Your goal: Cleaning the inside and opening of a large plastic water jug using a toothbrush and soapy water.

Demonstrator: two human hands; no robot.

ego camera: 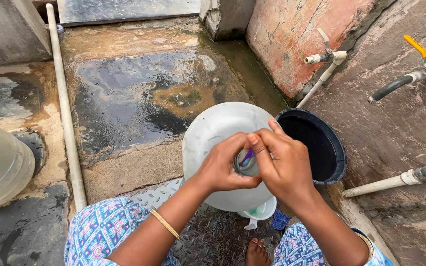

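Black bucket [321, 148], yellow-handled tap [415, 74], white pipe [65, 108], wet stone floor [139, 93]

both hands meet over the water jug [213, 133], the bucket [316, 148] just to its right (touching it), a mug [260, 211] tucked under the jug's near edge.

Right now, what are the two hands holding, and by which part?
Both hands, left and right, grip the neck of a big pale water jug.

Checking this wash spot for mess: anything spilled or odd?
Yes: the stone floor is wet, with a murky brown-green puddle. Both hands, left hand and right hand, grip a small glass above a white tub.
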